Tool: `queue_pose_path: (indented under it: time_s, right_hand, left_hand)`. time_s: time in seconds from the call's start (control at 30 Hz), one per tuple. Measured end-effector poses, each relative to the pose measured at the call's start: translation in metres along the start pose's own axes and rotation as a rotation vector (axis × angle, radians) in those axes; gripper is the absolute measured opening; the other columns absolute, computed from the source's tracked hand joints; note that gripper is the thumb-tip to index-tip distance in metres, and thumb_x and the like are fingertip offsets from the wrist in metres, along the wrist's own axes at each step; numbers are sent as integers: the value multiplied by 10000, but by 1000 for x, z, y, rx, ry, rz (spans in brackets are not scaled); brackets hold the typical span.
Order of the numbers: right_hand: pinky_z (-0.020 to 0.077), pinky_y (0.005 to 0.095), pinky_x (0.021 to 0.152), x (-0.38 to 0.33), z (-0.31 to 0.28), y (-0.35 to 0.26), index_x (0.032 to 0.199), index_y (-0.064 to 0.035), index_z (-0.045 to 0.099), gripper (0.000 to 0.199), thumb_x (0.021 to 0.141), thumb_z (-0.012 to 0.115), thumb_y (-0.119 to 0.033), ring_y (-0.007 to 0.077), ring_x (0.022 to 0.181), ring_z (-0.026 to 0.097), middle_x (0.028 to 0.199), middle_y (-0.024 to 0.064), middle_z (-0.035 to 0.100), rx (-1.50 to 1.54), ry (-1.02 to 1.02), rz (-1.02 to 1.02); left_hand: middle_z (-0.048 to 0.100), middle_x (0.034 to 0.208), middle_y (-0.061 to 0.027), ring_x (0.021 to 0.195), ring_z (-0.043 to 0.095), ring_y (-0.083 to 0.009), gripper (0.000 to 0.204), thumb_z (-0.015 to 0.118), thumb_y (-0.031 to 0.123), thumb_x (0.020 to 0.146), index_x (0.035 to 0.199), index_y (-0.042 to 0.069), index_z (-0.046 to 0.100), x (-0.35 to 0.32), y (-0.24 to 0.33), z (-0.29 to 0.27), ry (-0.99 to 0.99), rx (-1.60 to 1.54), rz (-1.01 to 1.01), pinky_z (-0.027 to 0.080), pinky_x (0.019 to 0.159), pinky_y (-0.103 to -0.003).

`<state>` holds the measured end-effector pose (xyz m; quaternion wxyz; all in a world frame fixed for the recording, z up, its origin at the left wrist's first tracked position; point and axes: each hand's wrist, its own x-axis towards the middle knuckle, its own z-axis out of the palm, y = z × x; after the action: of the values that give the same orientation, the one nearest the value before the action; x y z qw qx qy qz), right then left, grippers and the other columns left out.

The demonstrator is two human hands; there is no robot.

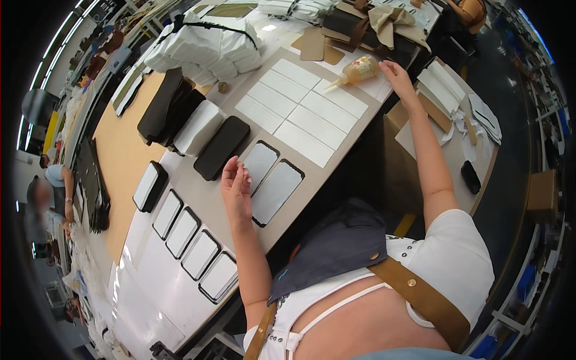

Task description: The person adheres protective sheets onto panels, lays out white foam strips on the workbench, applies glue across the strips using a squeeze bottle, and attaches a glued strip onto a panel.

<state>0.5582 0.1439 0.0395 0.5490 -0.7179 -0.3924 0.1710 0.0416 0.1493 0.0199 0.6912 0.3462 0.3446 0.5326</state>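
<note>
My right hand [396,83] reaches to the table's far right edge, fingertips at the base of a clear squeeze bottle [362,69] with amber contents. The bottle lies tilted, its pale nozzle pointing left toward a grid of white rectangular panels [303,108]. The fingers look stretched rather than wrapped round it. Above the table, my left hand [237,191] is raised with loosely bent fingers and nothing visible in them. Beside it lie two white panels with black edging [278,192], one partly hidden by the hand. A stack of black rounded-corner pieces [222,147] stands just beyond.
Several black-edged white panels [200,255] line the table's near left. Further back are dark folded pieces [171,108] and strapped white bundles [207,51]. Brown scraps [312,45] lie at the far edge. A side table [447,144] stands right; other people work nearby.
</note>
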Motion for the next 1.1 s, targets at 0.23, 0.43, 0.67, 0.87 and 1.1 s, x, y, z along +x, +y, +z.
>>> queue_pose_path:
  time_s: [0.23,0.43,0.67,0.87,1.1]
  right_hand:
    - [471,251,869,37,28,9,1191,-13,674,661,920,640,-616,112,941,620,1065,39,687,91,-337,159]
    - [460,281,929,48,30,14,1164,41,694,745,867,688,-643,161,1008,626,1113,102,696,75,-327,269]
    - [479,246,856,45,28,20,1148,-45,715,567,914,685,-562,118,969,643,1030,25,707,255,-252,309]
    - [497,332,934,21,21,-11,1245,-107,624,533,890,748,-486,172,1095,624,1119,29,667,612,-196,317]
    - [532,367,967,-2,31,-61,1271,-42,578,602,874,782,-445,203,1109,643,1197,93,654,730,-362,156]
  left_hand:
    - [564,1108,-22,891,557,-91,393,602,23,951,1339,11,541,-1,3,0,-25,-18,3,472,768,-231]
    - [571,1092,-13,892,553,-79,365,591,42,963,1324,8,549,-4,4,0,-46,-9,0,466,772,-225]
    - [581,1067,-5,878,550,-68,339,580,68,978,1311,11,565,-4,2,3,-47,85,37,453,776,-221]
    - [638,1098,-34,1012,569,-214,239,652,130,933,1166,93,683,-23,-11,40,-84,921,409,452,891,-359]
    - [549,1330,-86,1282,431,-333,396,743,317,867,1220,156,664,-61,-61,105,-323,1415,706,280,1137,-551]
